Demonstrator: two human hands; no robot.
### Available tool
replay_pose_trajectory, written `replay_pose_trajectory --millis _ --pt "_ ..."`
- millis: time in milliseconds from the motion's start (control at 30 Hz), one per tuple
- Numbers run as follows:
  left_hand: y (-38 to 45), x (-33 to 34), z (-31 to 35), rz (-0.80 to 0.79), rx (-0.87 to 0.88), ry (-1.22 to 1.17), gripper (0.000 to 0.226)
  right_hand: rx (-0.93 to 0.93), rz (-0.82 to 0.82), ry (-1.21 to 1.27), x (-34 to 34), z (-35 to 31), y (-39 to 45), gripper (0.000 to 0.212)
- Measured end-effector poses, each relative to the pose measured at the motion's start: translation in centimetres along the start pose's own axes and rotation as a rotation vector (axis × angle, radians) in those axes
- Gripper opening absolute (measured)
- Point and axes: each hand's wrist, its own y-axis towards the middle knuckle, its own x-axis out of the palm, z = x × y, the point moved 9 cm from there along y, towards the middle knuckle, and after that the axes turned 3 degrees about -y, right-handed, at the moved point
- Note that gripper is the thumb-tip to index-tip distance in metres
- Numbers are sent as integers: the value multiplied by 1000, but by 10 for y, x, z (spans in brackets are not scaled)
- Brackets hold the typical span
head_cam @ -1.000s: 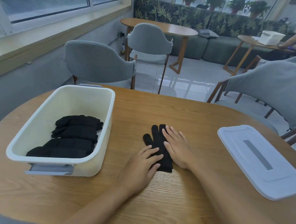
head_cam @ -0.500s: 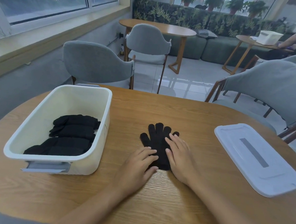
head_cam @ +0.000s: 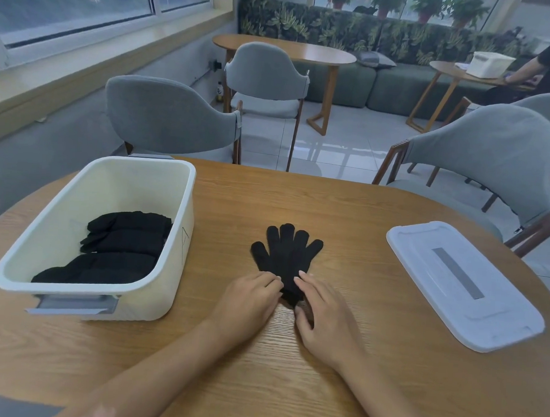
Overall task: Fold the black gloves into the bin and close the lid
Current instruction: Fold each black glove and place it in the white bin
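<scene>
Over on the left sits the bin [head_cam: 184, 210], open-topped, with folded gloves [head_cam: 118, 248] already stacked along its floor. There is room left, but the pile crowds the near end, so a loosely folded glove dropped on top could spring open and ride up toward the rim, and that would likely keep the lid from seating flat.

Moving in to the middle, the left hand [head_cam: 246, 299] rests on the counter [head_cam: 347, 209] with its fingertips at the wrist end of the black glove [head_cam: 285, 256]. The fingers bend down onto the cuff edge; whether they pinch the fabric or only press it, I cannot tell. The glove lies flat, five fingers fanned away from the person, just beyond both hands.

The right hand [head_cam: 322, 316] mirrors it on the other side of the cuff, fingers fairly straight and laid along the fabric's edge, seemingly relaxed rather than clenched. The thumb area is shadowed, so a pinch there cannot be ruled out.

The risk here is plain: knit fabric is limp and grippy, and lifting the cuff from one side only could drag the whole glove askew or bunch it.

Far right, the lid [head_cam: 461, 282] lies flat, well apart from the bin, close to the counter's edge. A careless sweep of the forearm could nudge it off.
</scene>
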Motion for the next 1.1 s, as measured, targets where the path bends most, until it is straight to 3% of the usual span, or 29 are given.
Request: replay_pose_trajectory --millis 300,533,633,700,933,1100 --pt "3 -2 -13 -13 -163 -82 24 -72 75 -131 -2 -16 8 41" --pt "-6 2 -7 -154 -23 -51 41 -30 182 -98 -9 -17 8 31" --pt "-7 1 -10 -113 -22 -85 24 -17 184 -76 -7 -14 5 32" --pt "-7 -1 -12 -70 -40 -99 24 30 173 -54 -6 -11 5 31" --pt "2 -1 -35 34 -276 -345 13 251 126 129 -15 0 21 8" --pt "8 -1 -50 41 -440 -415 20 386 100 146 -10 18 41 14"
